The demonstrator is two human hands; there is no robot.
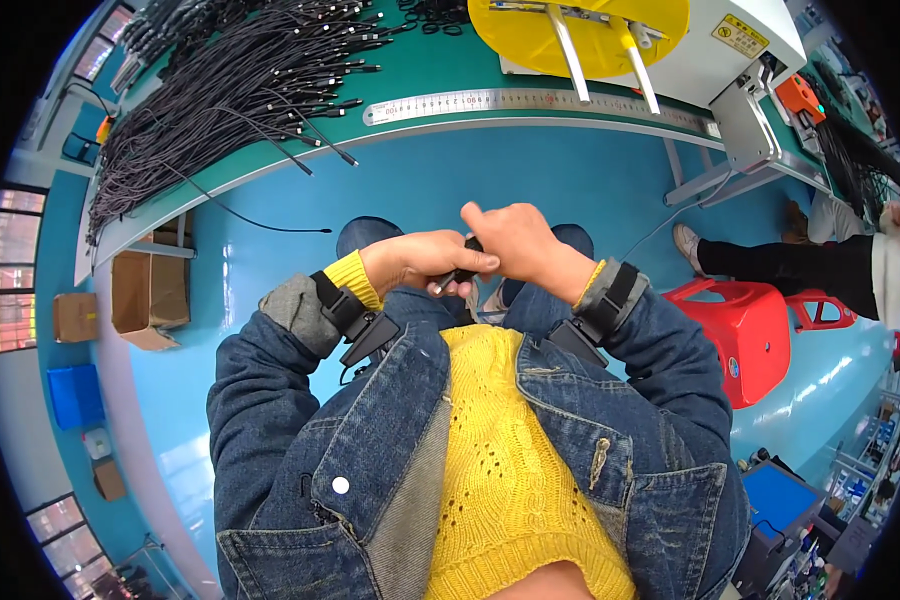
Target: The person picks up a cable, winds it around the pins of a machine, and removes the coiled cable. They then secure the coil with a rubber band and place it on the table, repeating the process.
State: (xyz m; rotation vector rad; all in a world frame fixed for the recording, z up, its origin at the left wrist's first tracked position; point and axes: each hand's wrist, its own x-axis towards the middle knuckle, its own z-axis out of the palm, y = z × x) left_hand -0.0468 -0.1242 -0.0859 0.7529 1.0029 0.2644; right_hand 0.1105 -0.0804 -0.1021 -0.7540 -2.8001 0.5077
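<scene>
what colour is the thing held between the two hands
The held item is mostly black where it shows; seen best in the head view.

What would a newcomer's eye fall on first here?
Probably the round yellow disc at the top, right of centre, or the heap of thin black cables on the green tabletop at upper left. A red plastic stool stands at right. Near the centre, the left hand and right hand hold a small black object.

Black: the cables (220,110), wrist straps (342,305) and held piece (473,244). Green bench (427,62), silver-grey ruler (510,98) with dark ticks, yellow disc (513,38), blue floor (450,180), red stool (758,345). The sweater (490,420) is yellow with a pierced knit pattern; the jacket (260,400), denim blue.
</scene>
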